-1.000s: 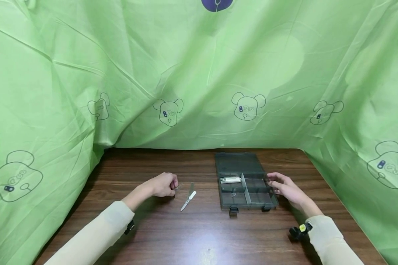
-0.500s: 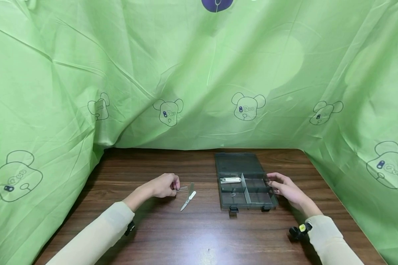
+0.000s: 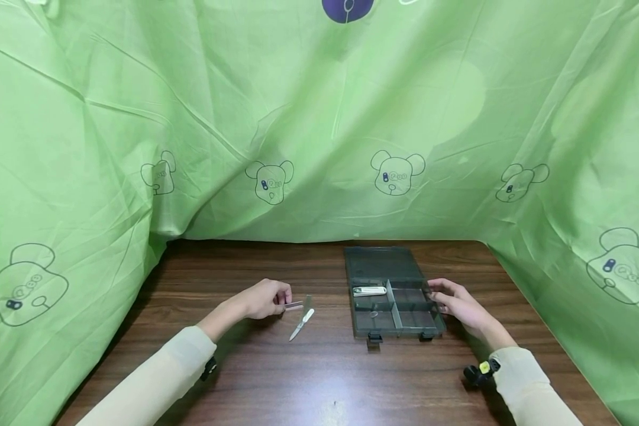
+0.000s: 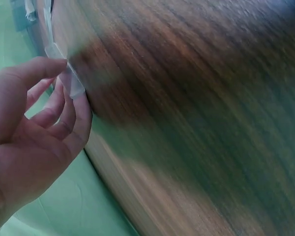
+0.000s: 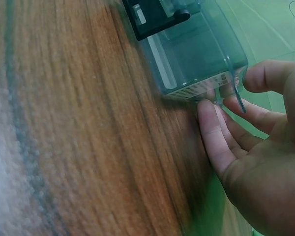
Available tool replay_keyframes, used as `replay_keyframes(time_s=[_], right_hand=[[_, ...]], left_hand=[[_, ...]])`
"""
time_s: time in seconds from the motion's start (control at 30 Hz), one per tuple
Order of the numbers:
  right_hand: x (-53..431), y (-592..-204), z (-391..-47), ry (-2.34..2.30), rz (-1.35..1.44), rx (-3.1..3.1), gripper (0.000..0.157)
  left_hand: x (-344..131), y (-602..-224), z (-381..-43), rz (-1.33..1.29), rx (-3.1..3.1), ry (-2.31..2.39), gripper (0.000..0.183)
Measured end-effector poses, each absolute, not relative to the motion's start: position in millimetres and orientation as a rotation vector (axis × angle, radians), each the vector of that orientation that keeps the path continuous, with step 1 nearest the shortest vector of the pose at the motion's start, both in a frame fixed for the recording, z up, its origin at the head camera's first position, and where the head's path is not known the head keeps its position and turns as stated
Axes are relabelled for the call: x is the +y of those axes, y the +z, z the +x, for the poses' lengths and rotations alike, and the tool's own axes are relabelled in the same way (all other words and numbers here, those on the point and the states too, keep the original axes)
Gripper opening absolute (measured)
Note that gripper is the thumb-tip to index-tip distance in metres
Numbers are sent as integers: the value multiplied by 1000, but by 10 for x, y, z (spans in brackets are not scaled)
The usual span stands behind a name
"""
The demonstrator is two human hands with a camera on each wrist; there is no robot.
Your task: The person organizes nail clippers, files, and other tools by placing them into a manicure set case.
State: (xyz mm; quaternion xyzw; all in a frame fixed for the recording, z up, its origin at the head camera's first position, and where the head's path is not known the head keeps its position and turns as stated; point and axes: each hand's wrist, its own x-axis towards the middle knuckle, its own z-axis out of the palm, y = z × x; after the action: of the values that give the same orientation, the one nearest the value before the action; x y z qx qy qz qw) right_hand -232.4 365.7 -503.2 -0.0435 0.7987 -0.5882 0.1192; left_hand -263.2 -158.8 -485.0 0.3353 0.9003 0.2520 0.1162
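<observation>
Where the left hand (image 3: 261, 300) a second ago hid most of the small, clear, flat plastic piece (image 4: 76, 86), it now pinches one end and the rest juts toward the table's (image 3: 394, 384) right edge, which I read as a settled hold, though well apart from the open, smoky-grey plastic box (image 3: 402, 333) by the far edge. The right hand (image 3: 460, 305) grips that box's right side, partly hidden by it. I can't make out the piece's covered end or full outline.
</observation>
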Motion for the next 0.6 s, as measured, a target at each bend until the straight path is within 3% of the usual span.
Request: replay_keyframes(time_s=[0.6], right_hand=[[3652,-5048,-2330,-1717,-129,2352,47]], left_hand=[[-814,-4590,-2674,1103,2642,889,8]])
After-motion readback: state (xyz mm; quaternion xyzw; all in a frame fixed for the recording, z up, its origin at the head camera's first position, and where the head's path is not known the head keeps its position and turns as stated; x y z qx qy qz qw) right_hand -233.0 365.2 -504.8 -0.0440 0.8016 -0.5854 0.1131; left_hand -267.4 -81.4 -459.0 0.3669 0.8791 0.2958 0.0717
